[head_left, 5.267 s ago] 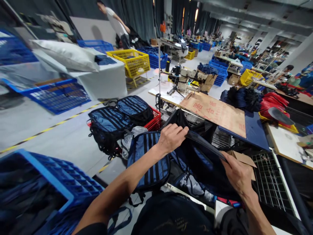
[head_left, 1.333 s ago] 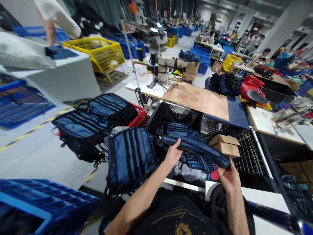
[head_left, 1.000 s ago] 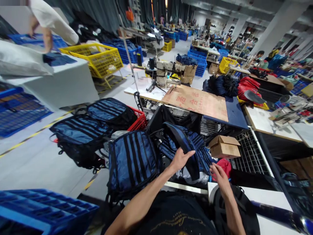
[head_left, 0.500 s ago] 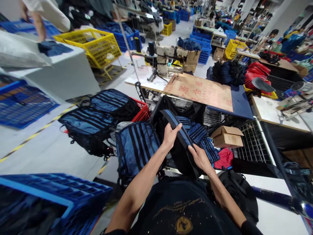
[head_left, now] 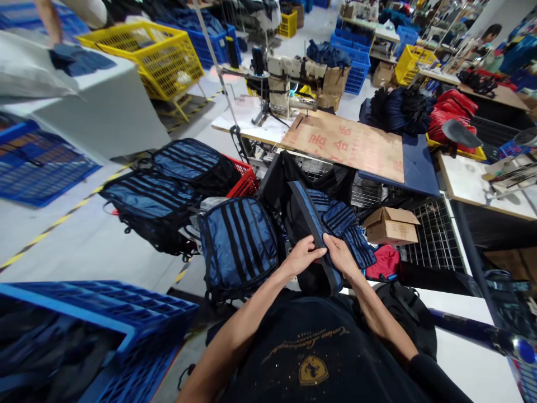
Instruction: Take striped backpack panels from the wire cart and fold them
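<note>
A long dark fabric panel with a blue band (head_left: pixel 307 208) slants down in front of my chest. My left hand (head_left: pixel 305 255) pinches its edge near the middle, fingers closed. Close beside it, my right hand (head_left: pixel 339 256) grips the same panel, thumb on top. The panel's lower end reaches my shirt. Just left of it stands a blue backpack (head_left: pixel 239 243) with black stripes. Behind and right of the panel lie blue striped fabric pieces (head_left: pixel 339 217), partly covered by it.
Two more blue backpacks (head_left: pixel 159 193) rest at the left by a red crate (head_left: pixel 243 178). A cardboard box (head_left: pixel 391 225) and red cloth (head_left: pixel 384 262) are to the right. Ahead stands a sewing machine (head_left: pixel 279 84). A blue crate (head_left: pixel 155 324) is at the lower left.
My left hand has slid down the panel toward my right hand, so the two are now close together. The panel has turned a little steeper. The view has tilted slightly downward.
</note>
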`<state>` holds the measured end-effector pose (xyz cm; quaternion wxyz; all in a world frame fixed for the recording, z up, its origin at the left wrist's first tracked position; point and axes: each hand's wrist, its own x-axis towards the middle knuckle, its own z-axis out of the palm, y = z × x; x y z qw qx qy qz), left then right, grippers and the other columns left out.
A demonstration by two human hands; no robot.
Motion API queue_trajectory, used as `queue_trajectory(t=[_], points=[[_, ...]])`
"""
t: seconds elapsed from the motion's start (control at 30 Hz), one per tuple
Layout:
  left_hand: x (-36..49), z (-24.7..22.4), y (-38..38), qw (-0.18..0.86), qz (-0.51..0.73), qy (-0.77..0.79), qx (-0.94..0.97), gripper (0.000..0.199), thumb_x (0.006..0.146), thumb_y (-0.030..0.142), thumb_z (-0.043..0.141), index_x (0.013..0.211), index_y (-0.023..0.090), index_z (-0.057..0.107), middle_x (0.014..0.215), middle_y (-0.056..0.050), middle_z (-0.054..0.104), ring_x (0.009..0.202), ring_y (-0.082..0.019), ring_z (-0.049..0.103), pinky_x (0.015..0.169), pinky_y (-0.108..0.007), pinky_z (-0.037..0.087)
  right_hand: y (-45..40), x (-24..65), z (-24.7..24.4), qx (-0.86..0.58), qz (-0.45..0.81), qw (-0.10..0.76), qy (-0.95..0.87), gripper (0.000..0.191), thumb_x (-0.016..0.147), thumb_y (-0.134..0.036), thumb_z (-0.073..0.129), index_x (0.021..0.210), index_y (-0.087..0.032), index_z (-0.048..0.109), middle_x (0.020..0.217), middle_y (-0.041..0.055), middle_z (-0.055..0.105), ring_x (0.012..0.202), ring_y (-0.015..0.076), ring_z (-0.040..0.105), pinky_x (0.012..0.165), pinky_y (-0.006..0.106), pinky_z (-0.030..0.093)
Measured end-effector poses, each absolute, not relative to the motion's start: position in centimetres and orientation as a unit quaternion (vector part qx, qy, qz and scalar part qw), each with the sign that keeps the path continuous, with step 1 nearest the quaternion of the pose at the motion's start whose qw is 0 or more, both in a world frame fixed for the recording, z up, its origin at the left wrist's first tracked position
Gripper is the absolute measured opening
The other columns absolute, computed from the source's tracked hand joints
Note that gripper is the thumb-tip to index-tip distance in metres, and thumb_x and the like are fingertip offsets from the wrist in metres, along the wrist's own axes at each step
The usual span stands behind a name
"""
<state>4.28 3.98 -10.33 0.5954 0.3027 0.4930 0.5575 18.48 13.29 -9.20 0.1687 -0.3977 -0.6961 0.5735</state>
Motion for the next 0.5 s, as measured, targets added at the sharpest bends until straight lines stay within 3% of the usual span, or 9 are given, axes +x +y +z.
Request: queue_trajectory(t=[0.13,0.3,0.4,0.5], points=[[2.5,-10.3,5.2,0.548,0.605,0.515,0.262,0.051,0.078,0.051,0.095,0.111,0.016,0.079,0.106,-0.014,0.083,0.097,-0.028,0.077,0.087,-0.037,0.060,12.2,18.8,-8.4,-0.409,0.506,0.169,-0.741,0.066,0.108,-0.076,0.038,0.080,-0.021,0.061,0.075,-0.0003,0.060,0.074,0.0191,0.052,0.070,0.029,0.039],[-4.6,-7.7,8.8,0.404,0.716,0.543,0.168,0.055,0.069,0.056,0.098,0.098,0.017,0.071,0.082,-0.002,0.073,0.066,-0.015,0.066,0.062,-0.027,0.056,11.1,21.4,-7.8,-0.378,0.479,0.127,-0.782,0.059,0.111,-0.070,0.040,0.079,-0.023,0.057,0.068,-0.0037,0.053,0.065,0.0164,0.048,0.066,0.029,0.034],[-4.5,-6.3,9.5,0.384,0.716,0.550,0.193,0.054,0.074,0.059,0.092,0.097,0.021,0.062,0.068,0.008,0.056,0.046,-0.008,0.052,0.042,-0.019,0.039,11.1,21.9,-8.9,-0.391,0.495,0.157,-0.760,0.051,0.106,-0.071,0.052,0.102,-0.023,0.069,0.087,0.0010,0.070,0.078,0.0215,0.062,0.075,0.031,0.045],[0.3,-5.8,9.0,0.447,0.678,0.537,0.228,0.052,0.085,0.066,0.079,0.102,0.023,0.056,0.065,0.011,0.050,0.036,-0.007,0.044,0.037,-0.019,0.026,11.1,20.0,-10.7,-0.435,0.472,0.231,-0.731,0.060,0.099,-0.072,0.062,0.132,-0.023,0.064,0.114,0.0099,0.077,0.097,0.0281,0.071,0.087,0.036,0.052]])
